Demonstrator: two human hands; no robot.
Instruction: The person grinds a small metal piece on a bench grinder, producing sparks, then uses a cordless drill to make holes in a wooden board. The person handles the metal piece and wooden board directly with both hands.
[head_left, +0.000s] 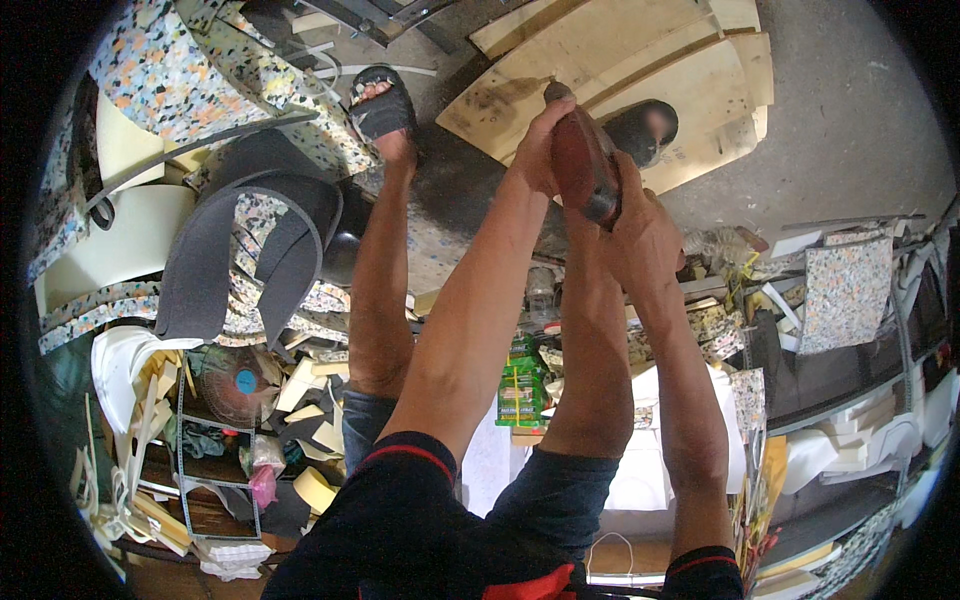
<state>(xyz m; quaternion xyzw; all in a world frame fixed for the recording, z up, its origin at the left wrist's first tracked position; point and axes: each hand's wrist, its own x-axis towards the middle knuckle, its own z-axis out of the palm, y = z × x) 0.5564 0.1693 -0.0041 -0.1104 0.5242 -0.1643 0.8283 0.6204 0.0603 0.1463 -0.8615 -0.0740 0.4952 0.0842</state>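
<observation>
Both my arms reach forward over the floor and meet at a long, rounded, reddish-brown piece with a dark glossy near end. It is roughly shoe-shaped, but I cannot make out its exact kind. Wrapped round its far left side is my left hand, the thumb near the far tip. My right hand grips the near right side, its fingers partly hidden. Beyond and below the piece lie yellowish flat sheets with dark stains. My right foot, in a black sandal, rests on them.
Left of me lie speckled foam sheets, a curled dark grey foam strip and my left foot in a black sandal. A fan stands among offcuts. Green packs sit between my legs; a speckled foam square is at right.
</observation>
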